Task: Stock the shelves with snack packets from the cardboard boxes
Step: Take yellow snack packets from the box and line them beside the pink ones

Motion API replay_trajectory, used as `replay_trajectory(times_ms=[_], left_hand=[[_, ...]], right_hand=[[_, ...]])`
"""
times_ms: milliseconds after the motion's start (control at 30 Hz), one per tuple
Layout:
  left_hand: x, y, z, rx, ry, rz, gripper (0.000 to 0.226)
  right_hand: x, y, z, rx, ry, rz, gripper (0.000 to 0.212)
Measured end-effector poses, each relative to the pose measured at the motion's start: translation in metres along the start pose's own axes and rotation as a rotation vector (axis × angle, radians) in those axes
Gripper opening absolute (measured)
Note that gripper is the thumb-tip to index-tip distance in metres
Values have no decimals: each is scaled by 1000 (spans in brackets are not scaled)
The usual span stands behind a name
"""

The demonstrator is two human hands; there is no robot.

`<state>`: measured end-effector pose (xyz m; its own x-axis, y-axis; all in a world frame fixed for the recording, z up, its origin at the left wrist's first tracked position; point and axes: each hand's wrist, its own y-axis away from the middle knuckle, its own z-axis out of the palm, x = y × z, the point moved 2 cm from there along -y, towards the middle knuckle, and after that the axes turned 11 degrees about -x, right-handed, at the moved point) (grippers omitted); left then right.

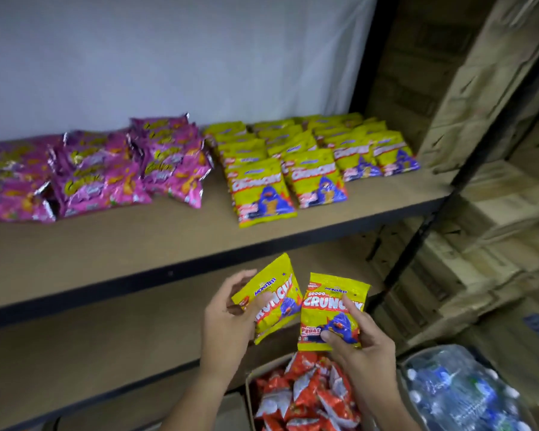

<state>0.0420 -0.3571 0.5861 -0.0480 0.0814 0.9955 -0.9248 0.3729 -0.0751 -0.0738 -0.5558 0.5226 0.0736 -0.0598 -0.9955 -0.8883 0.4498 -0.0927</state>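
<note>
Nearest you, at the bottom edge, sits an open cardboard box (250, 387) packed with red-and-white snack packets (305, 396). Just right of it lies a shrink-wrapped pack of water bottles (461, 396).

Above the box, you hold one yellow packet in each hand. Your left hand (231, 312) grips a tilted yellow packet (269, 293), thumb across its front and fingers curled behind its left edge. Your right hand (355, 340) pinches a second yellow packet (333, 309), which stands nearly upright, thumb on its lower front and a finger along its right edge. The two packets touch at their inner edges.

Both packets are in front of the lower shelf (106, 337), whose board is bare where it shows. On the upper shelf (168, 237), farther from you, rows of matching yellow packets (308, 163) lie overlapping on the right half, reaching back to the white wall (168, 57). Left of them, a looser heap of pink packets (100, 172) covers the left half; the two groups lie just beside each other near the middle.

At the far right, beyond the dark shelf upright (479, 150), stacked brown cartons (495, 213) fill the background, blurred.
</note>
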Motion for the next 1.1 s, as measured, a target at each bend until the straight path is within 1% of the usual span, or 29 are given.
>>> replay_trajectory(times_ms=[200, 300, 367, 400, 500, 533, 567, 633, 700, 767, 933, 1100], left_hand=[[55, -40, 51, -90, -90, 180, 17], [69, -63, 73, -121, -114, 195, 14], [77, -78, 87, -175, -110, 192, 15], [81, -85, 95, -213, -114, 200, 23], [89, -105, 116, -337, -96, 177, 66], [90, -112, 123, -364, -113, 174, 74], [92, -119, 130, -374, -152, 180, 77], [96, -136, 143, -356, -204, 188, 70], [99, -153, 156, -332, -207, 188, 59], [102, -170, 171, -314, -203, 168, 54], [100, -209, 204, -283, -240, 111, 62], [93, -238, 222, -264, -395, 84, 66]], right_hand=[[-58, -44, -41, 48, -52, -179, 67], [-83, -68, -58, 39, -66, -243, 67], [-98, -83, -70, 24, -69, -266, 68], [-105, -90, -76, 18, -78, -272, 68], [-122, -114, -94, -1, -98, -281, 68], [-126, -122, -101, -5, -88, -283, 68], [-130, -130, -108, -8, -77, -284, 68], [-139, -146, -123, -18, -51, -282, 67], [-146, -163, -138, -28, -17, -274, 67], [-149, -182, -152, -44, 14, -262, 67], [-153, -232, -177, -111, 62, -195, 65], [-152, -273, -186, -177, 159, -88, 64]])
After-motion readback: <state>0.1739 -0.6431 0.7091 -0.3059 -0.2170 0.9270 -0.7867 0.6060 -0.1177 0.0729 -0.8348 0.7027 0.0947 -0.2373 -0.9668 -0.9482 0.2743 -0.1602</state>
